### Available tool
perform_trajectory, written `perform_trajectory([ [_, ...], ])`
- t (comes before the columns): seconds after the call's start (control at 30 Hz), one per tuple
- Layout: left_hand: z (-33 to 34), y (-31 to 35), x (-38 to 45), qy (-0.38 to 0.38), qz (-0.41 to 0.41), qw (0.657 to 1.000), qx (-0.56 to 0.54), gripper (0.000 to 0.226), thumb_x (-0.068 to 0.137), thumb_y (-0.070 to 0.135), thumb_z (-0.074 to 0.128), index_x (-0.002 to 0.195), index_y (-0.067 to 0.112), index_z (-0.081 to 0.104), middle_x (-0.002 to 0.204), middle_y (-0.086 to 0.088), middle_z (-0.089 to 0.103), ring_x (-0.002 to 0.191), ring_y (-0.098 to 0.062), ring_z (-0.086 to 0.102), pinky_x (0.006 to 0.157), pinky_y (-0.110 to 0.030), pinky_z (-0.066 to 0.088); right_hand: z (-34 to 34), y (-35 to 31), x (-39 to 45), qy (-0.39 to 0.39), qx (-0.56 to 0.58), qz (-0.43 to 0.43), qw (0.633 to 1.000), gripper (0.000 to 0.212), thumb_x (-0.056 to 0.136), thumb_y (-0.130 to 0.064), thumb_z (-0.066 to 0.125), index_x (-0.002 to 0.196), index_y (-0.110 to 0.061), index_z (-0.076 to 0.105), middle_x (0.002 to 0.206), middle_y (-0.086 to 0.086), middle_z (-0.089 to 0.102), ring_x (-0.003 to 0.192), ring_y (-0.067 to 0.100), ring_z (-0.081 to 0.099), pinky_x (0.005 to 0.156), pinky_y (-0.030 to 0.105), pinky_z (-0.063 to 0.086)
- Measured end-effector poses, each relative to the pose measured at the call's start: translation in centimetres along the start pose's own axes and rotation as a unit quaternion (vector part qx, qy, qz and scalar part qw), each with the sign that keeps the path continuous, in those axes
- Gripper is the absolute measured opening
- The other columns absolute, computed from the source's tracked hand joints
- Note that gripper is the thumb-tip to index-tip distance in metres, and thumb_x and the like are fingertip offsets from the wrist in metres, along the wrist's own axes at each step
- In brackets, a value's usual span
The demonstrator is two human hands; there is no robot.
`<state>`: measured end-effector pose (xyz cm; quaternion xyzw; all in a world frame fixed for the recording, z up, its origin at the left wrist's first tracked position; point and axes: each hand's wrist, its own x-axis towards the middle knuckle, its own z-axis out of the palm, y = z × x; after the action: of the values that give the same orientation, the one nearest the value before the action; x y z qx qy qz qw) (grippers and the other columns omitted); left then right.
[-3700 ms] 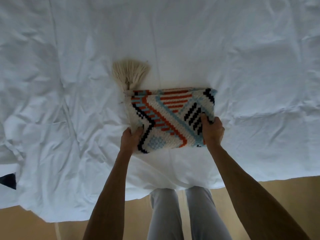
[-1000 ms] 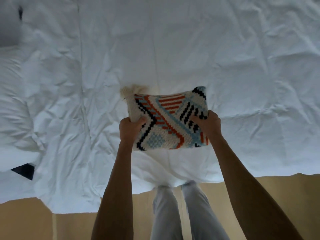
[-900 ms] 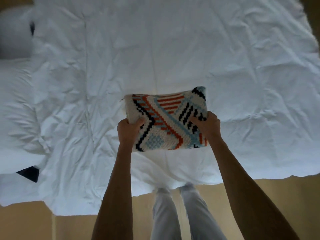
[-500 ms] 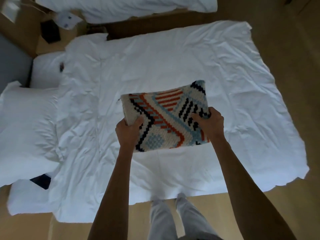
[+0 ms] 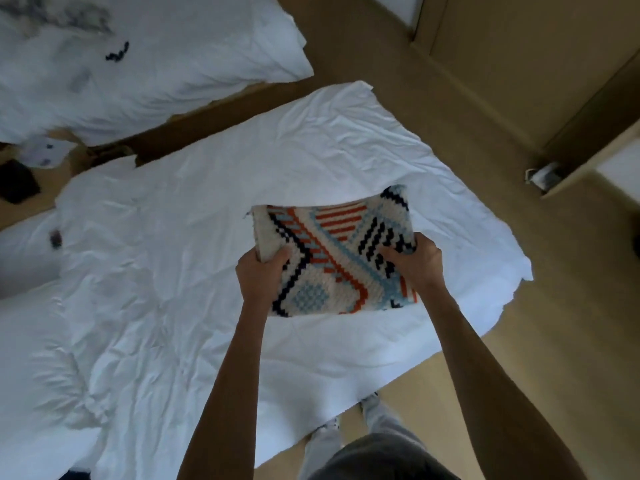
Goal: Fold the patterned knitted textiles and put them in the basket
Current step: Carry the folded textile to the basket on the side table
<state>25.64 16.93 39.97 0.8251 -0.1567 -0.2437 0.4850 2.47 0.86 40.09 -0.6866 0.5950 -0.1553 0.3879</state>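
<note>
Lifting clear of the bed (image 5: 207,237), folded textile (image 5: 334,258) now gripped by left hand (image 5: 261,273) and right hand (image 5: 414,261); basket unseen

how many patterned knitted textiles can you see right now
1: the folded knitted textile held above the white bed, gripped by the left hand and the right hand. Others may lie out of view; no basket shows.

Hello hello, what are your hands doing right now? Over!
Left hand and right hand both grip the folded knitted textile, held above the white bed. No basket in view. Nothing blocking. Over.
</note>
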Motion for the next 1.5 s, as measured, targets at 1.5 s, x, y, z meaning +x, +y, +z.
perform_trajectory([
  [1.5, 61.5, 9.7, -74.8, -0.673, 0.319, 0.634, 0.208, 0.022, 0.076, 0.041, 0.076, 0.076, 0.022, 0.065, 0.076, 0.01, 0.07, 0.066, -0.005, 0.066, 0.054, -0.018, 0.05, -47.5, 56.1, -46.2, 0.612, 0.215, 0.454, 0.611, 0.03, 0.073, -0.038, 0.078, 0.094, -0.019, 0.069, 0.085, -0.003, 0.073, 0.069, 0.007, 0.067, 0.061, 0.027, 0.057],
])
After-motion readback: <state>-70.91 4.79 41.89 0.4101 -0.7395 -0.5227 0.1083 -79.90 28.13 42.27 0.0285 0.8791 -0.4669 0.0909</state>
